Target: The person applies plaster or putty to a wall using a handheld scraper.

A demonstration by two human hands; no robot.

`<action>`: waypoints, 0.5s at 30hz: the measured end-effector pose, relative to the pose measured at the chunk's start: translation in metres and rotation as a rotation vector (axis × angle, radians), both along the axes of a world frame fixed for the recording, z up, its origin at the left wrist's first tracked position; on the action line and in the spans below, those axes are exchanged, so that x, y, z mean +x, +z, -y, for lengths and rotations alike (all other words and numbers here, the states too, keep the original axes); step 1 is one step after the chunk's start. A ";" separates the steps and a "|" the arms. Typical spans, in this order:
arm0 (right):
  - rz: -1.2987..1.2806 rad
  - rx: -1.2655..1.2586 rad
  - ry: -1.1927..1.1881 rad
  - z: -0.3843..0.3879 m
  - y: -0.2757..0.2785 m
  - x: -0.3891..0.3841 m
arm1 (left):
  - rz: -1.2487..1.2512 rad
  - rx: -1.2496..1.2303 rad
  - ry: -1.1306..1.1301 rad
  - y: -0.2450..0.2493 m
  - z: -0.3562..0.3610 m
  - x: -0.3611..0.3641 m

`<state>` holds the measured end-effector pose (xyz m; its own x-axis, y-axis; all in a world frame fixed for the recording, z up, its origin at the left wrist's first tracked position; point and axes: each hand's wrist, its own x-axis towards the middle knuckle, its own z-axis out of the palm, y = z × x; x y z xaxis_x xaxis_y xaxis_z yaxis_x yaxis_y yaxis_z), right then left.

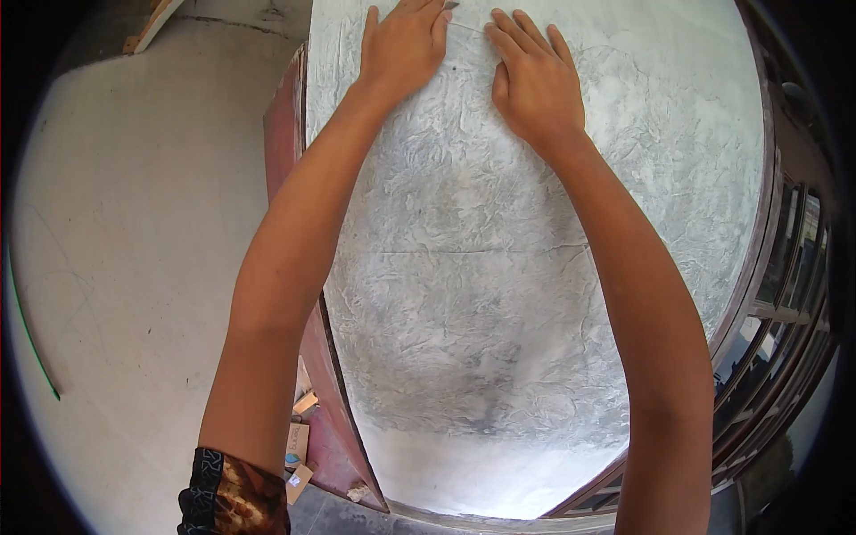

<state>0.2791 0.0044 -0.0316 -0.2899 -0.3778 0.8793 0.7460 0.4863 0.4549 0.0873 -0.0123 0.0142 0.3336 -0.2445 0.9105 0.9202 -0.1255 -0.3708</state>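
Observation:
Both arms reach up across a pale, wrinkled, marbled grey-white surface (464, 285). Near its top edge in view, my left hand (406, 45) lies with the thumb apart from the fingers. By its fingertips is a small dark pointed piece (452, 5); whether the hand touches it cannot be made out. My right hand (538, 82) rests palm down to the right of it, fingers spread on the surface, with nothing seen in it. A thin crease crosses the surface between the forearms.
A reddish-brown board (285, 134) borders the surface on the left, beside a plain beige wall (143, 223). Cardboard pieces (297, 444) lie at lower left. Dark-framed glass panes (774, 245) stand at right. A green strip (31, 334) shows at far left.

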 end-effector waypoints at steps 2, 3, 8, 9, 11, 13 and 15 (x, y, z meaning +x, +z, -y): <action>-0.029 0.047 -0.029 -0.009 0.000 0.000 | 0.068 -0.050 -0.032 0.020 -0.001 -0.003; -0.060 0.096 -0.050 -0.012 0.001 0.001 | 0.073 -0.061 -0.032 0.021 -0.001 0.000; -0.040 0.096 -0.036 -0.012 0.000 0.001 | -0.021 0.021 0.009 -0.072 -0.003 0.012; -0.053 0.106 -0.038 -0.012 0.001 0.001 | -0.044 0.012 0.007 -0.074 0.000 0.008; -0.067 0.095 -0.058 -0.009 0.000 0.000 | -0.021 -0.033 -0.032 -0.027 0.006 0.002; -0.066 0.092 -0.082 -0.008 0.003 0.001 | 0.015 -0.071 -0.074 0.012 0.000 -0.003; -0.049 0.084 -0.087 -0.009 0.001 0.003 | 0.050 -0.052 -0.099 0.027 -0.010 -0.001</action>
